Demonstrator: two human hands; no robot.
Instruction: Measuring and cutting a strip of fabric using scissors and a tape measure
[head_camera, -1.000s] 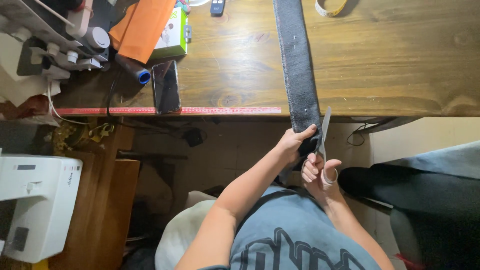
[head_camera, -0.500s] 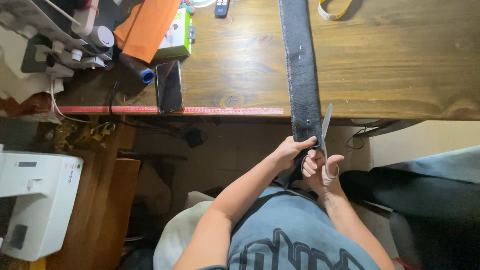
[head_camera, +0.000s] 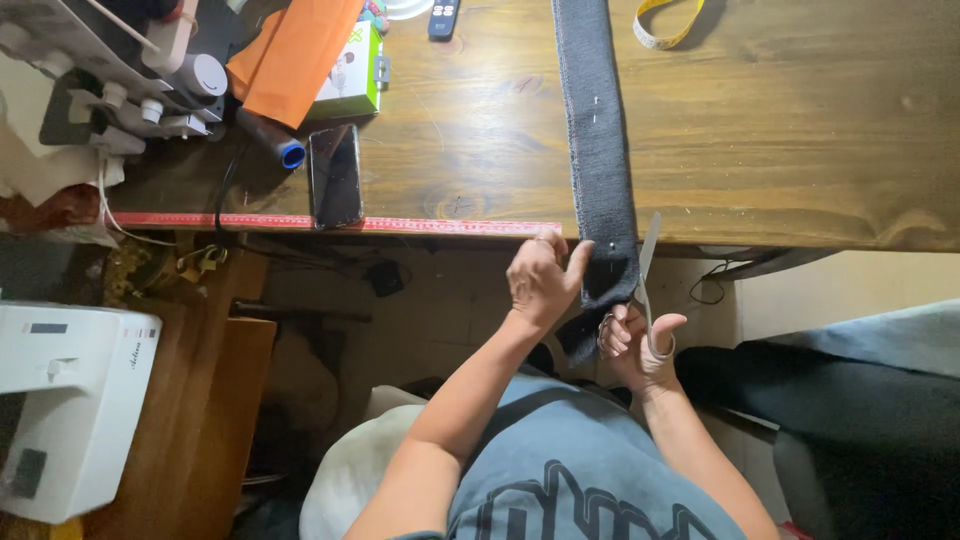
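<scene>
Since the earlier frame, the left hand (head_camera: 541, 281) has shifted along the dark fabric strip (head_camera: 598, 150), pinching its left edge just below the table edge. Right of it, the right hand (head_camera: 637, 345) grips scissors (head_camera: 646, 272), blades raised beside the strip's right edge. Farther off, the strip runs up across the wooden table (head_camera: 800, 130). A smartphone (head_camera: 335, 176) lies far left, above the red measuring tape (head_camera: 330, 223).
</scene>
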